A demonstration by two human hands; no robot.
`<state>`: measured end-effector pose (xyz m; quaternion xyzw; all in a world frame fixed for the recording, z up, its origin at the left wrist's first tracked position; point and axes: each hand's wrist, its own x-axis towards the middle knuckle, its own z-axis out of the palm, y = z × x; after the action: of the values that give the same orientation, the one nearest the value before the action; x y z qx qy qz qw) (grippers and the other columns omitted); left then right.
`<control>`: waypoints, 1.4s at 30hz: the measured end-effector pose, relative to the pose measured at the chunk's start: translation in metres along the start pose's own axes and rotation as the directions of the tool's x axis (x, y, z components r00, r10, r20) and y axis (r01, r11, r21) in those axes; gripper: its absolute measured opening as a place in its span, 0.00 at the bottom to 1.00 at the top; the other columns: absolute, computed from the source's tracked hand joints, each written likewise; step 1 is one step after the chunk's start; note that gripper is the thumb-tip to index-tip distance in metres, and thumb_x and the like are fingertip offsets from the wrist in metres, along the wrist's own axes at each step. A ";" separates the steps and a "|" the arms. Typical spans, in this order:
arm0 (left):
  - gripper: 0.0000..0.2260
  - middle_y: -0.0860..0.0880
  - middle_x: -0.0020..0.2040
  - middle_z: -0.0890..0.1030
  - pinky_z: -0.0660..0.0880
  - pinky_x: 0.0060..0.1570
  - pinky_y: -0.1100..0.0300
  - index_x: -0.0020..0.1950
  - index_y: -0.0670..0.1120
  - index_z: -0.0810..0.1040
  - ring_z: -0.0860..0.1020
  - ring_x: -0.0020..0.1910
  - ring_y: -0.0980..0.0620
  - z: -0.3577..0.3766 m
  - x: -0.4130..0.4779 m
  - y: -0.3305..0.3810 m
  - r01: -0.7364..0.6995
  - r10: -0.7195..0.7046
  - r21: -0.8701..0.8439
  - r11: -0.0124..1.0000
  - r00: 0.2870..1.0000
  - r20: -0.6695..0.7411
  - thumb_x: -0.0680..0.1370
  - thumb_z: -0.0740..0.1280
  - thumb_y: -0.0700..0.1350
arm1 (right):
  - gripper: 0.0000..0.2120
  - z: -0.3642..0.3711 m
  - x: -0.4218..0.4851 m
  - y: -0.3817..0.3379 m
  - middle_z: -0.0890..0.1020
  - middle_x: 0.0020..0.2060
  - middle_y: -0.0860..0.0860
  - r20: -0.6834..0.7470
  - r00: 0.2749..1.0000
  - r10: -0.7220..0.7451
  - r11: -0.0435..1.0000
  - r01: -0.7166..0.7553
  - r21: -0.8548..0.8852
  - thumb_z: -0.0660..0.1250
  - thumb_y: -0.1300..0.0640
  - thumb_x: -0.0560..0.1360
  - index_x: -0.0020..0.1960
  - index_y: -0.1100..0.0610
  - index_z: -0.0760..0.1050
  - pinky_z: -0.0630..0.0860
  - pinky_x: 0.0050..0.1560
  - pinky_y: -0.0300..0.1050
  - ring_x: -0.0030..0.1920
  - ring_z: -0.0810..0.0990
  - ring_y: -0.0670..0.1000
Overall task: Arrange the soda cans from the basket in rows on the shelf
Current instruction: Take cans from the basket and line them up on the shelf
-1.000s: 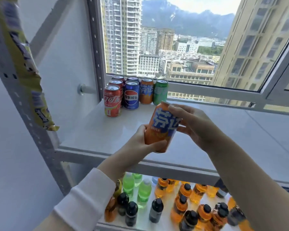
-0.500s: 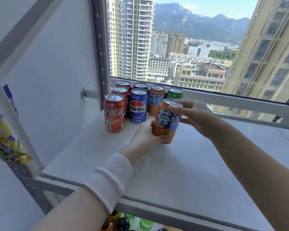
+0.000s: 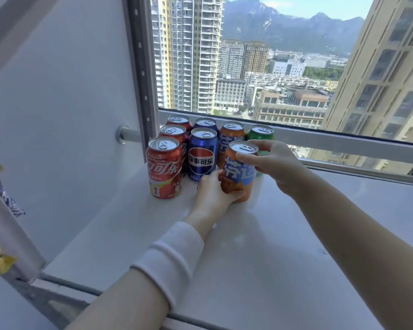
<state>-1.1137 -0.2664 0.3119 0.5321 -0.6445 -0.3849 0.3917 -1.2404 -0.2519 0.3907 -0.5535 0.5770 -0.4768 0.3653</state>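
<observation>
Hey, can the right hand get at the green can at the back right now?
Probably not directly: the right hand grips the orange can, which stands in front of the green can; its open right side looks reachable.

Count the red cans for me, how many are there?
3, in one column at the left end of the shelf: the front red can, the middle red can behind it, the back red can nearest the window. None seem hidden.
</observation>
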 end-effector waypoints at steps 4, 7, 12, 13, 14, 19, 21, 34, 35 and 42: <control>0.28 0.47 0.61 0.75 0.72 0.61 0.50 0.62 0.48 0.72 0.73 0.61 0.48 0.003 0.003 -0.003 0.019 -0.023 -0.030 0.999 0.991 -0.134 0.65 0.77 0.46 | 0.17 0.006 0.007 0.002 0.79 0.42 0.47 -0.008 1.000 -0.028 1.000 0.028 0.004 0.74 0.59 0.68 0.53 0.54 0.72 0.77 0.42 0.36 0.43 0.79 0.43; 0.24 0.47 0.60 0.74 0.71 0.61 0.51 0.56 0.48 0.69 0.72 0.60 0.49 0.004 0.005 -0.003 0.020 -0.026 -0.040 0.999 0.985 -0.171 0.66 0.77 0.44 | 0.23 0.010 0.013 0.004 0.80 0.47 0.50 -0.069 0.997 -0.032 0.999 0.031 -0.019 0.75 0.57 0.68 0.60 0.59 0.73 0.79 0.49 0.42 0.48 0.80 0.48; 0.22 0.46 0.59 0.73 0.71 0.59 0.53 0.56 0.45 0.69 0.73 0.59 0.47 0.005 0.009 0.001 0.043 -0.045 -0.014 0.999 0.976 -0.212 0.68 0.75 0.44 | 0.29 0.018 0.021 0.008 0.79 0.53 0.55 -0.108 0.993 -0.042 0.999 0.040 -0.017 0.75 0.57 0.68 0.65 0.61 0.70 0.78 0.53 0.47 0.53 0.79 0.53; 0.22 0.45 0.58 0.73 0.71 0.58 0.53 0.56 0.45 0.69 0.72 0.59 0.47 0.005 0.010 0.002 0.047 -0.048 -0.011 0.999 0.975 -0.219 0.68 0.75 0.44 | 0.29 0.019 0.023 0.009 0.79 0.54 0.55 -0.116 0.992 -0.045 0.999 0.043 -0.020 0.75 0.56 0.68 0.66 0.61 0.70 0.78 0.54 0.48 0.54 0.79 0.53; 0.21 0.45 0.58 0.73 0.71 0.58 0.53 0.55 0.45 0.68 0.72 0.59 0.47 0.005 0.011 0.002 0.047 -0.048 -0.011 0.999 0.973 -0.225 0.68 0.75 0.44 | 0.30 0.020 0.025 0.010 0.79 0.55 0.56 -0.127 0.991 -0.048 0.999 0.045 -0.024 0.75 0.56 0.68 0.66 0.61 0.70 0.78 0.54 0.49 0.55 0.79 0.54; 0.21 0.45 0.59 0.73 0.71 0.59 0.54 0.58 0.43 0.69 0.73 0.59 0.47 0.007 0.009 0.002 0.036 -0.040 -0.019 0.999 0.966 -0.257 0.70 0.74 0.45 | 0.30 0.023 0.029 0.015 0.79 0.56 0.57 -0.171 0.982 -0.076 0.996 0.067 -0.060 0.75 0.54 0.68 0.66 0.62 0.70 0.77 0.57 0.53 0.57 0.78 0.54; 0.21 0.45 0.59 0.73 0.71 0.59 0.54 0.58 0.43 0.70 0.73 0.58 0.47 0.007 0.009 0.001 0.031 -0.034 -0.014 0.999 0.963 -0.267 0.70 0.74 0.45 | 0.30 0.025 0.030 0.015 0.79 0.56 0.57 -0.188 0.977 -0.100 0.993 0.085 -0.087 0.75 0.54 0.68 0.66 0.62 0.70 0.77 0.57 0.52 0.57 0.78 0.54; 0.16 0.46 0.55 0.77 0.74 0.57 0.52 0.55 0.44 0.75 0.77 0.53 0.49 0.006 0.010 -0.003 -0.045 0.036 -0.024 0.999 0.953 -0.300 0.70 0.74 0.43 | 0.31 0.031 0.042 0.028 0.75 0.59 0.56 -0.262 0.952 -0.158 0.983 0.125 -0.138 0.74 0.49 0.67 0.65 0.60 0.69 0.74 0.60 0.53 0.59 0.75 0.53; 0.16 0.46 0.55 0.77 0.74 0.57 0.52 0.55 0.44 0.75 0.76 0.54 0.49 0.006 0.010 -0.003 -0.046 0.038 -0.019 0.999 0.954 -0.297 0.70 0.73 0.43 | 0.32 0.032 0.041 0.029 0.75 0.59 0.56 -0.266 0.951 -0.160 0.982 0.127 -0.137 0.75 0.48 0.67 0.65 0.59 0.69 0.75 0.60 0.53 0.59 0.75 0.53; 0.18 0.46 0.57 0.77 0.74 0.58 0.52 0.58 0.43 0.74 0.76 0.55 0.49 0.005 0.009 -0.002 -0.025 0.024 0.002 1.000 0.961 -0.277 0.70 0.73 0.43 | 0.36 0.025 0.033 0.034 0.75 0.60 0.55 -0.199 0.954 -0.225 0.956 0.177 -0.235 0.76 0.47 0.65 0.68 0.59 0.67 0.73 0.61 0.48 0.59 0.75 0.51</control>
<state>-1.1189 -0.2751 0.3090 0.5724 -0.5896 -0.3023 0.4831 -1.2306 -0.2904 0.3550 -0.5887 0.6026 -0.5058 0.1857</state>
